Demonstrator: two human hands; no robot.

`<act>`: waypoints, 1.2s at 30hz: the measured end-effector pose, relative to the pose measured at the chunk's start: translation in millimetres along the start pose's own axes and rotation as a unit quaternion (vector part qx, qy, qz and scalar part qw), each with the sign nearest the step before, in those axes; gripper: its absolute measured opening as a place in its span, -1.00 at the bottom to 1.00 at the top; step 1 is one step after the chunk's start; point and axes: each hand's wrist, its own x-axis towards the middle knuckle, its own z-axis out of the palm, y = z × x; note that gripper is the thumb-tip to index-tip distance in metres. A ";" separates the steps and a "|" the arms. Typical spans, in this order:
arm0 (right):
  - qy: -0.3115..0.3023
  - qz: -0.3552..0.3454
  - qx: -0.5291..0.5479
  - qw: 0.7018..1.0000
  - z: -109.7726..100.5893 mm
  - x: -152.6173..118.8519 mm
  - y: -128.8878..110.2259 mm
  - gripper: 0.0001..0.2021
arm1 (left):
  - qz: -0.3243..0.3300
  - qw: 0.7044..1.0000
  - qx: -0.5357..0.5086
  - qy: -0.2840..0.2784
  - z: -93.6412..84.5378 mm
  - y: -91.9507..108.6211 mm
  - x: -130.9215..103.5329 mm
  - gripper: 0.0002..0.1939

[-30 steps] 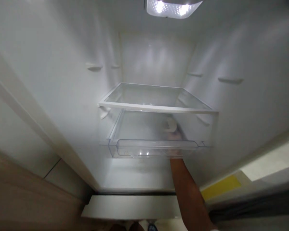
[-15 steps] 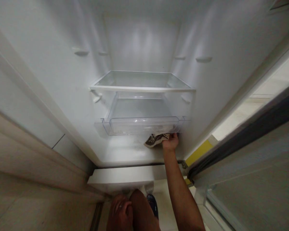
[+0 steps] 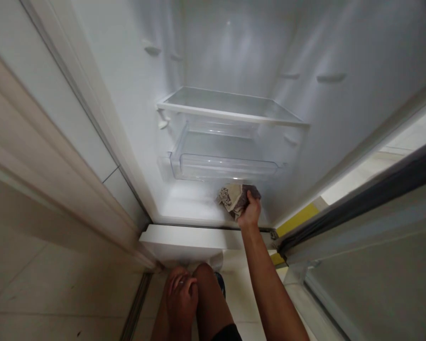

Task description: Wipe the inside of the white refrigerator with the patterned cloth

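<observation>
My right hand is closed on a patterned beige and brown cloth, low inside an open fridge. Just above it is the front edge of a clear plastic drawer. The cloth is bunched up, its printed side showing on the left and a darker part by my thumb. Down at the bottom, my left hand rests on my knee with its fingers curled in, and a ring shows on one of them. I see nothing in that hand.
A glass shelf with a white rim spans the fridge above the drawer. The open door with its dark seal stands on the right. A white ledge runs below the fridge floor. A pale door frame borders the left.
My right hand has come out from under the drawer with the cloth, so more of the cloth shows. The view has tilted and shifted. My left hand stays at my knee.
</observation>
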 end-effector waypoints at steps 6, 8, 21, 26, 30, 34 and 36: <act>-0.036 -0.186 -0.415 0.890 4.2 -19.5 11.3 -0.71 | -0.040 0.997 -0.058 -0.036 -9.5 1.6 -5.4 -0.69; -0.071 -0.195 -0.480 0.852 7.9 -17.6 18.8 -0.64 | -0.041 0.995 -0.082 -0.037 -12.2 -1.7 -7.3 -0.69; -0.210 -0.218 -0.789 0.534 70.5 43.3 66.1 -0.46 | 0.065 0.991 -0.115 -0.020 -26.6 -18.6 -26.2 -0.80; -0.233 -0.234 -0.769 0.547 97.1 46.6 84.1 -0.45 | 0.060 0.995 -0.082 0.003 -21.5 -18.7 -40.8 -0.81; -0.270 -0.231 -0.755 0.551 123.4 40.7 98.3 -0.48 | 0.054 0.996 -0.078 -0.001 -20.3 -11.4 -41.2 -0.78; -0.320 -0.237 -0.746 0.534 138.3 23.9 103.7 -0.54 | 0.089 0.995 -0.049 -0.002 -18.1 -5.8 -35.8 -0.81; -0.371 -0.237 -0.734 0.518 137.3 10.1 101.8 -0.57 | 0.083 0.996 -0.042 -0.011 -15.6 -3.8 -32.5 -0.83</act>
